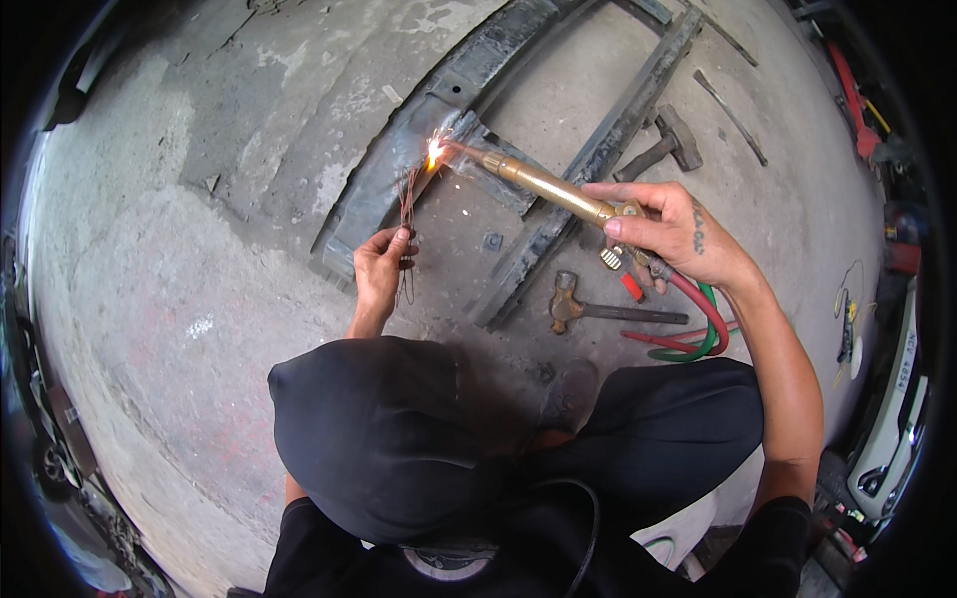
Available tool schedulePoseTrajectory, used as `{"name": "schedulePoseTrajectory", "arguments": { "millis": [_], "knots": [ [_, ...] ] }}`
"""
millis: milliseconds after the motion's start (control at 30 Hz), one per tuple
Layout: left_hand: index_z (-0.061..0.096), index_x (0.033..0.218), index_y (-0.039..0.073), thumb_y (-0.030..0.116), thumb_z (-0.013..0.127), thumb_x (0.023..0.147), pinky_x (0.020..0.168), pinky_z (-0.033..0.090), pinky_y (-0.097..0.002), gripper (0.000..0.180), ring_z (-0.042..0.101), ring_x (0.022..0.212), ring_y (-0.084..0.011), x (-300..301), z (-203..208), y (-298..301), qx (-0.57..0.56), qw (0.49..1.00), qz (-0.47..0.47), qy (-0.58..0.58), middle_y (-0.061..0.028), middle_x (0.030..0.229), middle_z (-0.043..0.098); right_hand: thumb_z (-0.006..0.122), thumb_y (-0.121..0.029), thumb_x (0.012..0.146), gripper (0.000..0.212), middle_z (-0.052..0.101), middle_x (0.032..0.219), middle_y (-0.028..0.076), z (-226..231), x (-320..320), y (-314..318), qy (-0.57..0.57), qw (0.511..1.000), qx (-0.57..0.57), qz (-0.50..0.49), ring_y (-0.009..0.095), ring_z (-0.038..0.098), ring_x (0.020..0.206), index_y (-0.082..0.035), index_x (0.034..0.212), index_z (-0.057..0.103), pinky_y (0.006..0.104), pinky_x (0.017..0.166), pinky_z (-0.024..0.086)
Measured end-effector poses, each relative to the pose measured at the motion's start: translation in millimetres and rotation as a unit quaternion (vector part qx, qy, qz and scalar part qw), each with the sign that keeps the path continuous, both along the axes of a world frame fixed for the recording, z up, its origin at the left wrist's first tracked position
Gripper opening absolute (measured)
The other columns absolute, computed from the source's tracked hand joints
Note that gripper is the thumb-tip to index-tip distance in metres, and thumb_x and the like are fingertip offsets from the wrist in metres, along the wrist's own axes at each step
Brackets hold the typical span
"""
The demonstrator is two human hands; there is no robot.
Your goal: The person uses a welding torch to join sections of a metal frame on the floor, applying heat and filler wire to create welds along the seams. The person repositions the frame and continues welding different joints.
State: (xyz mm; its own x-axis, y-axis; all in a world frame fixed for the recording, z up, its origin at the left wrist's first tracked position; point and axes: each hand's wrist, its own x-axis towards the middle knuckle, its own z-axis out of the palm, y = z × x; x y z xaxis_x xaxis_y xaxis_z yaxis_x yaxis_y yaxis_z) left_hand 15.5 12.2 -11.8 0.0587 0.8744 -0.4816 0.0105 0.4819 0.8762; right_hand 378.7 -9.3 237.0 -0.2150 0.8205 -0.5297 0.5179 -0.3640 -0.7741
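My right hand (670, 231) grips the valve end of a brass gas torch (548, 187), its tip pointing left at a grey metal vehicle frame (374, 189). A bright flame with sparks (436, 151) burns where the tip meets the frame. Pinched in my left hand (379, 269) is a bundle of thin, copper-coloured wire rods (408, 199), whose upper ends reach up to just below the flame. Red and green hoses (713, 319) trail from the torch's rear. Part of my right fingers is hidden behind the torch.
A ball-peen hammer (568, 303) lies on the concrete below the torch, and a sledgehammer (673, 145) rests beyond the frame's long rail (598, 174). A thin metal bar (733, 118) lies farther right. Vehicle parts, including a white bumper (890, 419), line the right edge.
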Motion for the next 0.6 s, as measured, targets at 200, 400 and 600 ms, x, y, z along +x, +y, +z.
{"name": "schedulePoseTrajectory", "arguments": {
  "millis": [200, 400, 600],
  "knots": [
    [0.072, 0.119, -0.001, 0.026, 0.065, 0.104, 0.076, 0.056, -0.0320, 0.031, 0.071, 0.090, -0.0170, -1, -1, 0, -0.001, 1.000, 0.004, -0.002, -0.0087, 0.109, 0.075, 0.070, -0.026, 0.099, 0.052, 0.067, 0.082, 0.000, 11, -6, 3, 0.004, 0.999, -0.047, -0.012, 0.005, 0.061, 0.073, 0.000, 0.143, 0.061, 0.0238, 0.064, 0.049],
    [0.072, 0.120, -0.001, 0.026, 0.065, 0.104, 0.076, 0.056, -0.0317, 0.031, 0.070, 0.089, -0.0164, 0, -4, 2, 0.003, 1.000, 0.001, -0.006, -0.0082, 0.108, 0.075, 0.069, -0.025, 0.099, 0.051, 0.066, 0.080, 0.000, 1, -2, 1, 0.004, 1.000, -0.003, -0.004, 0.005, 0.060, 0.067, 0.000, 0.143, 0.061, 0.0235, 0.058, 0.048],
    [0.072, 0.120, -0.001, 0.025, 0.066, 0.104, 0.076, 0.056, -0.0316, 0.031, 0.070, 0.088, -0.0158, 0, -3, 1, 0.001, 1.000, 0.006, -0.002, -0.0081, 0.108, 0.075, 0.067, -0.023, 0.100, 0.052, 0.064, 0.078, 0.001, 10, -7, 2, 0.025, 0.999, -0.036, -0.018, 0.006, 0.059, 0.055, 0.002, 0.144, 0.058, 0.0238, 0.048, 0.047]
  ]
}}
